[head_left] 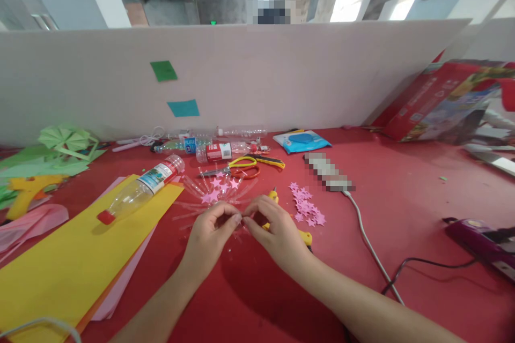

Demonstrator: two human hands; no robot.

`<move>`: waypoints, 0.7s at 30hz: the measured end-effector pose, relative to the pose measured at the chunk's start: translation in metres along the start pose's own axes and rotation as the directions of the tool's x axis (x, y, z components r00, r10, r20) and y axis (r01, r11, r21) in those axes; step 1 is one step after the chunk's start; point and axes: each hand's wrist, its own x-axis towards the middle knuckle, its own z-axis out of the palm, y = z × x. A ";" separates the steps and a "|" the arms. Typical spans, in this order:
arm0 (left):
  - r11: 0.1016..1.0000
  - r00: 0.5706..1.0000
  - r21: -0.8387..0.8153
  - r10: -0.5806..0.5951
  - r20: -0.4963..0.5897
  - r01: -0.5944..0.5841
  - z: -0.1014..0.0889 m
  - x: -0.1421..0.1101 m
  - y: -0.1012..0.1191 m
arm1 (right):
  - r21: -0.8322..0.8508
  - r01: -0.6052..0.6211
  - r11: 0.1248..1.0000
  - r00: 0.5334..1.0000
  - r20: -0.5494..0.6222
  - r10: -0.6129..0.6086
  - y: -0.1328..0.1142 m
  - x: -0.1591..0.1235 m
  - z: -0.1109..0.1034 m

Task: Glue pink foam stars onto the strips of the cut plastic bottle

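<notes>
Yellow glue gun (306,237) partly behind right hand (277,233)

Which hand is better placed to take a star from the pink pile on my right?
Probably your right hand: the pile of pink stars lies just beyond it, while your left hand is farther off. Both are pinched close together, though.

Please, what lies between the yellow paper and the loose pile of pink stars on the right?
In the head view, clear plastic strips with pink stars on them lie there, then a yellow tool partly hidden by the right hand.
</notes>
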 end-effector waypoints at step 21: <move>0.999 0.996 -0.031 -0.047 -0.077 0.045 0.001 -0.002 0.001 | -0.062 0.013 0.998 1.000 0.005 -0.013 0.002 0.002 0.000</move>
